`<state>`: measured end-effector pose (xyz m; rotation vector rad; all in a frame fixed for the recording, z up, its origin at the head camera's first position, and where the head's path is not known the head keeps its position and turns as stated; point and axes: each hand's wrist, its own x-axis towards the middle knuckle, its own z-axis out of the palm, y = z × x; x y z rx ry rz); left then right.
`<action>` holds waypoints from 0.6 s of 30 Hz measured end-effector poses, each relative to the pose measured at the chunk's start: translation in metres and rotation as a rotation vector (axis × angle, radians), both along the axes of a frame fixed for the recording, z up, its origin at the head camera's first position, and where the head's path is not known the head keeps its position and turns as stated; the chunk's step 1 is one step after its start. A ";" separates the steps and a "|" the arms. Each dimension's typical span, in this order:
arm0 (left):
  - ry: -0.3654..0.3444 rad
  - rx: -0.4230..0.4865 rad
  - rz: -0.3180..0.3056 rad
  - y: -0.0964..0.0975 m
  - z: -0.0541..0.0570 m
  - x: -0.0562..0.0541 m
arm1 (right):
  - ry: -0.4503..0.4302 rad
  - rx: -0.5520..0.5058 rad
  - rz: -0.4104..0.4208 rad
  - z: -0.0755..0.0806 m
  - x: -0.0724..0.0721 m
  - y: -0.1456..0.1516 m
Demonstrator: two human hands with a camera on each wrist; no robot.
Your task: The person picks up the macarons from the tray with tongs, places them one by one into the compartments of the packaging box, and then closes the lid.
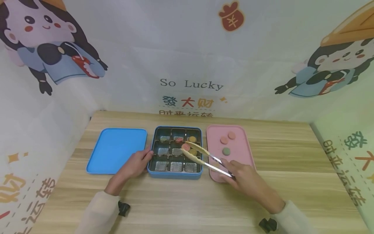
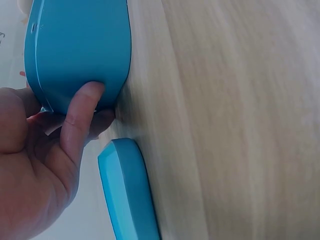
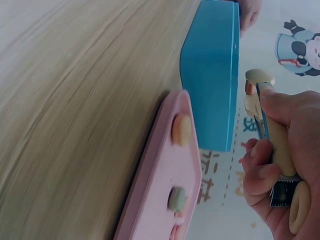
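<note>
My left hand (image 1: pixel 139 161) grips the left side of a blue box (image 1: pixel 175 175), its thumb pressed on the wall in the left wrist view. Inside is a dark nine-compartment insert (image 1: pixel 161 165). My right hand (image 1: pixel 248 178) holds tongs (image 1: pixel 214 166) with cream-coloured tips. Between those tips is a pink macaron (image 1: pixel 185 147), above the middle row. In the back row lie a green macaron (image 1: pixel 164 139), a reddish-pink macaron (image 1: pixel 179 139) and a yellow macaron (image 1: pixel 192 139). An olive-yellow macaron (image 1: pixel 193 152) occupies the middle row's right compartment, beside the tongs.
Right of the box, a pink tray (image 1: pixel 214 135) carries two pink macarons (image 1: pixel 228 137) and a green macaron (image 1: pixel 226 151). The right wrist view also shows a tan macaron (image 3: pixel 181 129) on it. A blue lid (image 1: pixel 117 149) lies at left. A printed cloth (image 1: pixel 131 65) stands behind the table.
</note>
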<state>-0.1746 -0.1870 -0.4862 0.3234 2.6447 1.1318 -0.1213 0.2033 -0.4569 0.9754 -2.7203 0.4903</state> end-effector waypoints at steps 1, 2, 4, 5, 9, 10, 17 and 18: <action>-0.003 0.003 0.001 0.000 0.000 0.000 | -0.007 0.006 0.002 0.000 -0.001 -0.003; -0.006 0.005 0.000 0.000 0.000 0.000 | -0.015 0.011 0.003 -0.001 -0.002 -0.006; -0.014 0.010 -0.001 0.000 -0.001 0.000 | -0.030 0.020 0.001 -0.001 -0.004 -0.011; -0.021 0.015 -0.001 0.000 -0.001 0.000 | -0.038 0.024 0.002 -0.001 -0.005 -0.012; -0.021 0.024 -0.008 0.001 -0.002 0.001 | -0.026 0.038 0.017 0.000 -0.010 -0.017; -0.023 0.026 -0.005 0.002 -0.001 0.001 | -0.023 0.040 0.022 0.001 -0.010 -0.018; -0.025 0.022 -0.005 -0.001 0.000 0.001 | -0.037 0.044 0.025 0.002 -0.015 -0.022; -0.024 0.025 -0.004 -0.001 0.001 0.001 | -0.039 0.042 0.023 0.002 -0.015 -0.022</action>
